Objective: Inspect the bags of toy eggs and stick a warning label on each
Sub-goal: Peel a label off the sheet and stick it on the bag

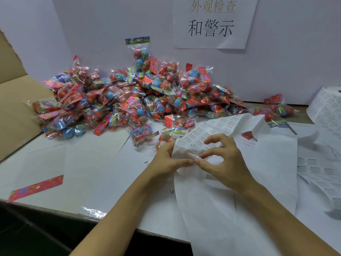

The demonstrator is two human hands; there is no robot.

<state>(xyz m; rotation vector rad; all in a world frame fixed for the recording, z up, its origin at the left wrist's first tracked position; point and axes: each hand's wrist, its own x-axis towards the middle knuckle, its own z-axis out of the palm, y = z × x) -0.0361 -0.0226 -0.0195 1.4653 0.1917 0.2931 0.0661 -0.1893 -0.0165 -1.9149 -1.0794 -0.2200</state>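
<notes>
Bags of toy eggs (pixel 129 97) are heaped at about 11 to 12 o'clock against the white back wall, well apart from the hands, so no bag is lined up for a sticker yet. Going left to right: a cardboard box flap (pixel 16 100) at 9 o'clock, a loose pink header card (pixel 36 187) near the table edge, then the pile.

Left hand (pixel 166 159) pinches the crumpled edge of the label sheet (pixel 203 133) at center, and the right hand (pixel 223 159) pinches right beside it, thumb and forefinger tips nearly touching the left's, looks like peeling one label off.

My guess at the risks: the sheet is pretty wrinkled, so a label could tear or fold onto itself. Long backing paper (pixel 212 209) trails off the table edge at 5 o'clock and could drag. More label sheets (pixel 324 108) sit at 3 o'clock, crowding that side.
</notes>
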